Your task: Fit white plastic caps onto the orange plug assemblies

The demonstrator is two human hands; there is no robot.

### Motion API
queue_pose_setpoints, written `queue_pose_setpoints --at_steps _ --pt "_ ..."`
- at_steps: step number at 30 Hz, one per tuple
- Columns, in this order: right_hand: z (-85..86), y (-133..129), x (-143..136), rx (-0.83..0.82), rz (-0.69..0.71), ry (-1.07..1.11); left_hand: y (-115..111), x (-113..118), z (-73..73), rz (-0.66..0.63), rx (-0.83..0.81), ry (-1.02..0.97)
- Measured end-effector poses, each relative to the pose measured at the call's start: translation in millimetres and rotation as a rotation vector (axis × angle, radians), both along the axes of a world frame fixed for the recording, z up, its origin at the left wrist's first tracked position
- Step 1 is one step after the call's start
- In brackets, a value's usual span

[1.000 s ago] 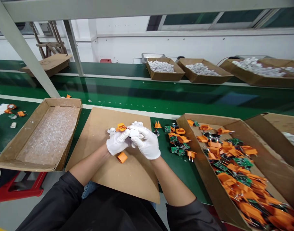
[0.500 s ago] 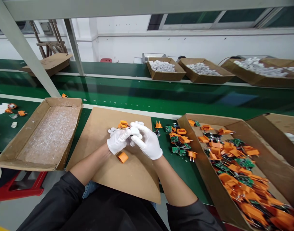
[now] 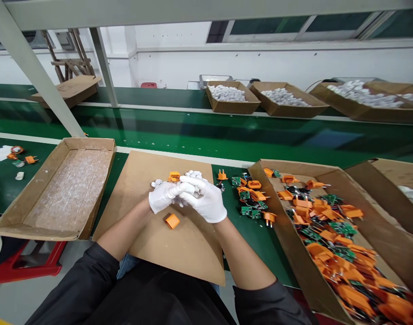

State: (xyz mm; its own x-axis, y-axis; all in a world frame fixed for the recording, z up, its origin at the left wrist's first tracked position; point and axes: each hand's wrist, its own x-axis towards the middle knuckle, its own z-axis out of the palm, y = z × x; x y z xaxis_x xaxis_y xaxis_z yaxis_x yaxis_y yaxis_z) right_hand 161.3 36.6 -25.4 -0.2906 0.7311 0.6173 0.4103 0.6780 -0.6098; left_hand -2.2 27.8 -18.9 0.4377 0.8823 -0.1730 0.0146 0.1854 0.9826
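Note:
White-gloved, my left hand [image 3: 162, 197] and my right hand [image 3: 206, 201] meet above a brown board [image 3: 179, 257]. Between their closed fingers is a small white plastic piece [image 3: 190, 188], mostly covered by the gloves, so its exact kind cannot be made out. Behind the hands lies a heap of small white pieces [image 3: 194, 174], with an orange plug part [image 3: 174, 176] beside it. Nearer to me on the board rests a hollow orange housing [image 3: 172, 221], apart from both hands.
Orange plug parts and green circuit boards fill a cardboard box [image 3: 294, 271] on the right; more circuit boards [image 3: 250, 211] lie beside it. Left stands a shallow cardboard tray [image 3: 88, 225]. Boxes of white pieces [image 3: 233, 106] line the back shelf. A slanted metal post [image 3: 40, 67] rises at left.
My right fingers have closed further over the white piece, and my left hand has shifted slightly left. The orange housing stays in place on the board.

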Motion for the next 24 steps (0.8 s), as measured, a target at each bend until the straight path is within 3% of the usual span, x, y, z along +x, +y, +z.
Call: queue_pose_setpoints --at_steps 4,7,17,24 --pt "2.5 3 -3 -0.039 -0.035 -0.077 -1 -2 17.0 0.100 -0.051 -0.002" --pt "5.0 3 -4 -0.071 -0.096 -0.135 -2 -1 21.8 0.122 -0.103 -0.004" --pt "-0.8 0 -3 0.013 -0.104 -0.287 1 -3 23.7 0.141 -0.098 0.140" --pt "10.3 3 2 -0.093 -0.005 -0.248 0 -3 19.7 0.061 -0.118 -0.009"
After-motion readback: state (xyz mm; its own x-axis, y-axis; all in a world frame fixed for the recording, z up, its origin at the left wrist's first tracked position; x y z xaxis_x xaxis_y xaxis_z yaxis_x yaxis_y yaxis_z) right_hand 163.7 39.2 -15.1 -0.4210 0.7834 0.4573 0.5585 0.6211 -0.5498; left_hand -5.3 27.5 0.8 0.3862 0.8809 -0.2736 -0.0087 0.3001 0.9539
